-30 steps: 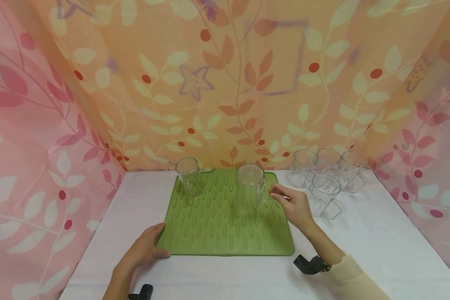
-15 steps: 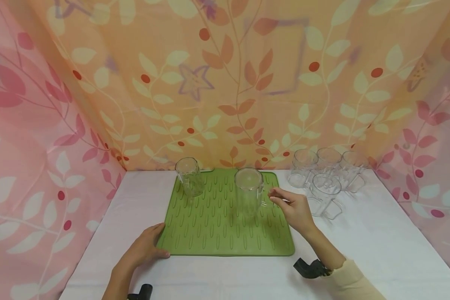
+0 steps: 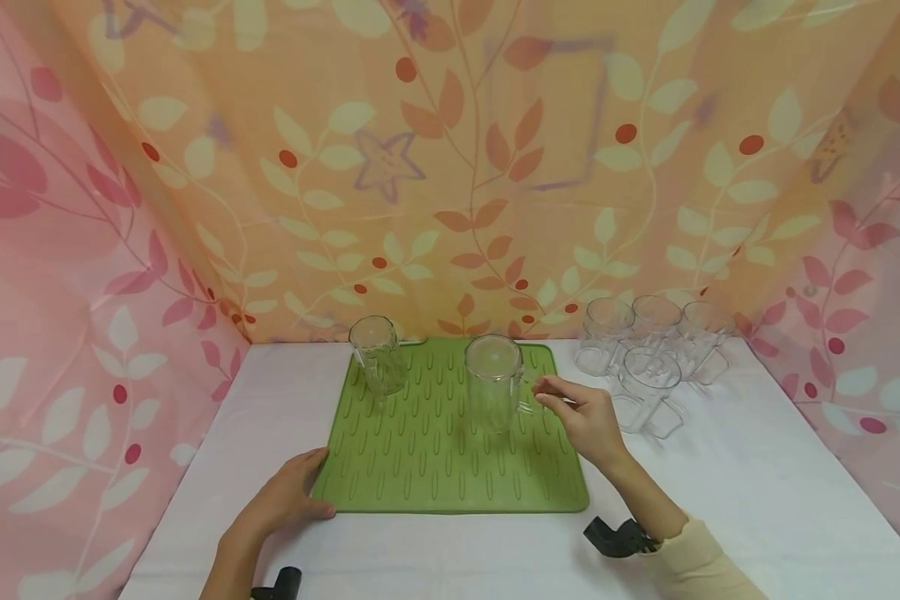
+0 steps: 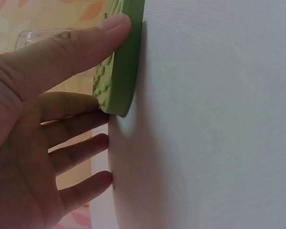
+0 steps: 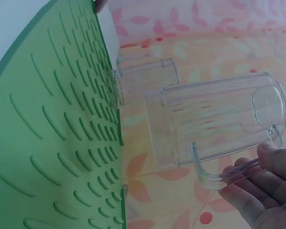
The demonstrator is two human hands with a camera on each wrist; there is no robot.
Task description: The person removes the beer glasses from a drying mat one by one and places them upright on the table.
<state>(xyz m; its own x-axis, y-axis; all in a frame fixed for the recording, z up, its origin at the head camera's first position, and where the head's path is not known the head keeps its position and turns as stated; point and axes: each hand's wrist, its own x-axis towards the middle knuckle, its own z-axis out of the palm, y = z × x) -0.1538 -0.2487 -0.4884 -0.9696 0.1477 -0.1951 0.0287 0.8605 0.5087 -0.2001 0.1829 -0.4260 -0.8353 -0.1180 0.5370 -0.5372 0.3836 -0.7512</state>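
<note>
My right hand (image 3: 587,421) holds a clear glass mug (image 3: 493,387) by its handle, thumb and fingers round it, over the right half of a green ribbed mat (image 3: 420,467). In the right wrist view a gap shows between this mug (image 5: 214,121) and the mat (image 5: 62,138). Its handle points towards my right side. A second clear mug (image 3: 378,354) stands on the mat's back left corner. My left hand (image 3: 288,492) rests at the front left corner of the mat; in the left wrist view the thumb (image 4: 112,28) touches the mat's edge and the fingers lie spread and nearly straight.
Several clear mugs (image 3: 648,371) stand grouped on the white tablecloth (image 3: 750,483) at the back right, near the mat. Orange and pink patterned cloth (image 3: 465,167) hangs at the back and both sides. Black camera mounts (image 3: 618,537) sit at my wrists.
The held mug has drifted a little left and towards me, with my right hand shifting slightly along. My left hand stays at the mat's corner.
</note>
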